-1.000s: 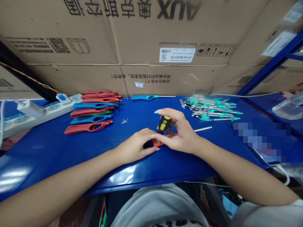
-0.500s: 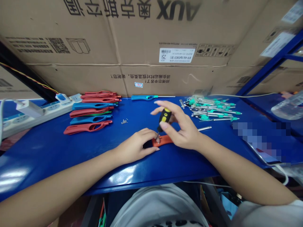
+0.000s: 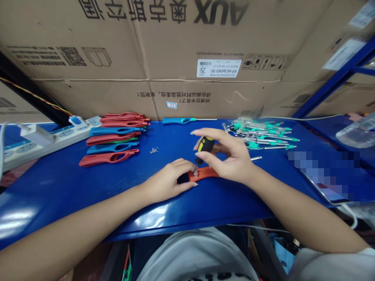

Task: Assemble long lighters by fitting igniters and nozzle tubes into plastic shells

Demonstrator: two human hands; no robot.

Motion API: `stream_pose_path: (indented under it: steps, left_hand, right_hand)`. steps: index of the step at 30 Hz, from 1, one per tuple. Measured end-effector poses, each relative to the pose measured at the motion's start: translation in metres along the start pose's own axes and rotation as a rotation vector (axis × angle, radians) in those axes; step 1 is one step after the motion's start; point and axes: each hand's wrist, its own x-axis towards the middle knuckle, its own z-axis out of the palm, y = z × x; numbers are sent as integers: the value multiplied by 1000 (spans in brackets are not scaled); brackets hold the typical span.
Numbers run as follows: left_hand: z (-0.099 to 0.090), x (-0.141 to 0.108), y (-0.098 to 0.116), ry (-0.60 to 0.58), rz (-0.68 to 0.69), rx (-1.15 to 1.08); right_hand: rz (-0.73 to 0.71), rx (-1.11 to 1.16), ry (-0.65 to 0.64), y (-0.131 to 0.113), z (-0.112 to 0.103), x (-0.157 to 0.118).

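My left hand [image 3: 173, 179] pinches the left end of an orange-red gas lighter [image 3: 206, 173] lying on the blue table. In my right hand [image 3: 231, 158] is a short black and yellow screwdriver [image 3: 206, 144], its shaft slanting down to the lighter's handle near my left fingertips. The tip is partly hidden by those fingers. Past my right hand a metal tube [image 3: 256, 158] pokes out, in line with the lighter. Several small screws [image 3: 154, 150] lie loose beyond my left hand.
Red and blue lighter shells [image 3: 107, 158] are stacked at left beside a white power strip [image 3: 66, 134]. A blue lighter [image 3: 178, 121] lies by the cardboard wall [image 3: 175, 47]. Green-ended lighter inserts [image 3: 263, 134] pile up at back right; a partly pixelated device [image 3: 325, 187] lies right.
My right hand has shifted slightly right and turned, tilting the screwdriver handle further to the right. My left hand and the lighter stay in place.
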Motion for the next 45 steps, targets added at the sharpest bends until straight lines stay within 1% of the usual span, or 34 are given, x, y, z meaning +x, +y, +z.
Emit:
stream_pose_path:
  steps: [2, 3, 4, 6, 7, 8, 9, 11, 12, 13, 14, 16, 17, 18, 19, 21, 22, 23, 24, 26, 27, 28, 29, 31, 32, 33, 34, 36, 37, 38, 39, 42, 43, 45]
  left_hand:
    - [0, 0, 0, 2, 16, -7]
    - [0, 0, 0, 1, 18, -13]
    - [0, 0, 0, -3, 13, -18]
    - [0, 0, 0, -10, -10, -20]
    - [0, 0, 0, -12, -19, -18]
    - [0, 0, 0, -11, -21, -15]
    - [0, 0, 0, -9, -17, -11]
    - [0, 0, 0, -6, 1, -7]
    - [0, 0, 0, -7, 7, -6]
    - [0, 0, 0, -8, 8, -6]
    - [0, 0, 0, -10, 5, -7]
    - [0, 0, 0, -13, -7, -9]
    - [0, 0, 0, -12, -11, -9]
    - [0, 0, 0, -9, -12, -8]
    - [0, 0, 0, -6, -8, -6]
    - [0, 0, 0, -3, 5, -7]
    - [0, 0, 0, -4, 9, -8]
    - [0, 0, 0, -5, 9, -9]
    - [0, 0, -1, -5, 6, -10]
    - [0, 0, -1, -5, -3, -9]
    - [0, 0, -1, -5, -7, -8]
    - [0, 0, -1, -5, -7, -8]
    - [0, 0, -1, -6, -7, -10]
    - [-1, 0, -1, -6, -5, -15]
    - [-1, 0, 0, -5, -8, -18]
    - [-1, 0, 0, -5, -13, -20]
    - [-1, 0, 0, -5, -20, -21]
    - [-1, 0, 0, -7, -36, -23]
    - [-1, 0, 0, -9, -40, -23]
    - [-1, 0, 0, -10, -42, -22]
    - [0, 0, 0, -12, -42, -23]
    - [0, 0, 0, -12, -36, -25]
    - [0, 0, 0, -11, -35, -27]
    - [-1, 0, 0, -9, -33, -31]
  right_hand:
    - [-111, -129, 107, 3, -1, 0]
    - [-119, -142, 112, 4, -1, 0]
    - [-83, -106, 78, 4, -1, 0]
    - [53, 57, -42, 5, -1, 2]
    - [108, 125, -71, 5, -1, 2]
    - [128, 147, -56, 5, -1, 3]
    - [109, 117, -1, 5, -1, 4]
    - [-5, -31, 143, 6, -2, 4]
    - [-53, -90, 180, 6, -2, 4]
    - [-70, -103, 171, 6, -2, 4]
    - [-50, -65, 118, 6, -3, 4]
    - [54, 84, -26, 5, -3, 4]
    - [97, 137, -62, 5, -3, 5]
    - [110, 141, -59, 4, -3, 5]
    - [85, 98, -20, 4, -3, 5]
    - [-7, -48, 77, 5, -4, 5]
    - [-34, -88, 91, 5, -5, 5]
    - [-29, -78, 66, 4, -5, 5]
    - [7, -18, 11, 4, -6, 6]
    - [116, 152, -105, 3, -7, 6]
    - [150, 195, -120, 3, -8, 7]
    - [151, 180, -95, 3, -9, 7]
    - [120, 111, -39, 3, -10, 8]
    - [16, -82, 78, 4, -12, 9]
    - [-19, -138, 92, 5, -12, 9]
    - [-24, -138, 65, 5, -13, 10]
    - [6, -85, 7, 6, -12, 10]
    - [121, 86, -122, 8, -11, 10]
    - [172, 149, -155, 9, -10, 9]
    - [203, 169, -154, 11, -9, 9]
    - [210, 141, -122, 13, -8, 8]
    - [148, -20, 12, 15, -8, 7]
    - [138, -9, 16, 15, -9, 8]
    - [159, 143, -63, 12, -10, 9]
